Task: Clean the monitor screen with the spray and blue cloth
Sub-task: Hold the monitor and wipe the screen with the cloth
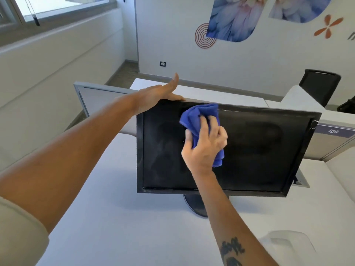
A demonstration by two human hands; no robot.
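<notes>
- The broad white desk (pixel 119 217) carries everything, with a grey partition panel (pixel 99 96) standing along its far edge.
- The black-framed flat monitor (pixel 259 150) stands mid-desk on a dark round foot (pixel 194 206), tilted back; its dark screen shows pale smears at the left side and hazy ovals on the right.
- The left hand (pixel 157 95) rests on the monitor's top left corner, fingers straight and pressed together, thumb lying along the top edge.
- The right hand (pixel 205 144) holds the bunched blue microfibre cloth (pixel 199 116) against the upper middle of the screen, fingers curled round it (the thumb grips from the left).
- A translucent white shape (pixel 288 244) sits blurred at the desk's near right; I cannot tell what it is.
</notes>
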